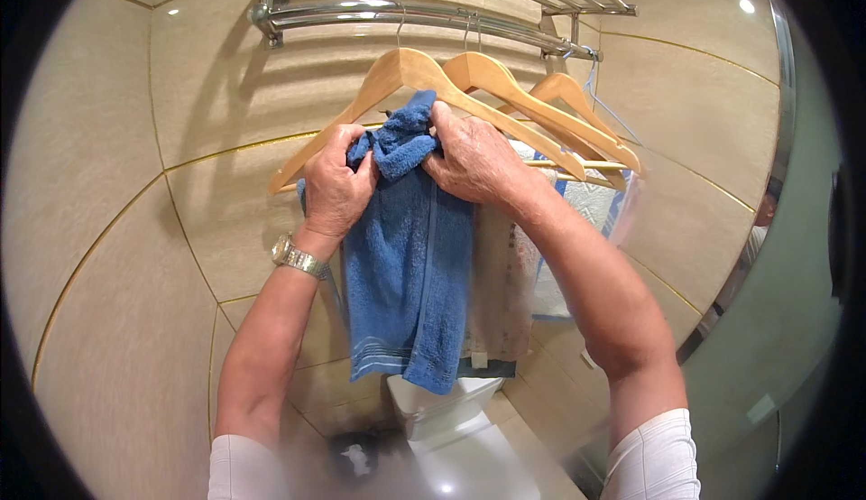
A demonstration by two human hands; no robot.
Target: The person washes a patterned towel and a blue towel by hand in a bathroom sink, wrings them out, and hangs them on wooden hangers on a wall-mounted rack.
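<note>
A bunched blue terry cloth is gripped between my two hands, in front of the nearest wooden clothes hanger. My left hand, with a metal-band watch at its wrist, pinches the bunch's left end between thumb and fingers. On the other side my right hand holds its right edge, fingertips partly hidden. Below the bunch, a blue towel with pale stripes near its hem hangs down. Whether the bunch and this towel are one piece, I cannot tell.
A chrome towel rack on the tiled wall carries more wooden hangers to the right. A beige towel and a white-and-blue towel hang behind. Below stands a white toilet, beside a dark bin. Greenish glass rises at right.
</note>
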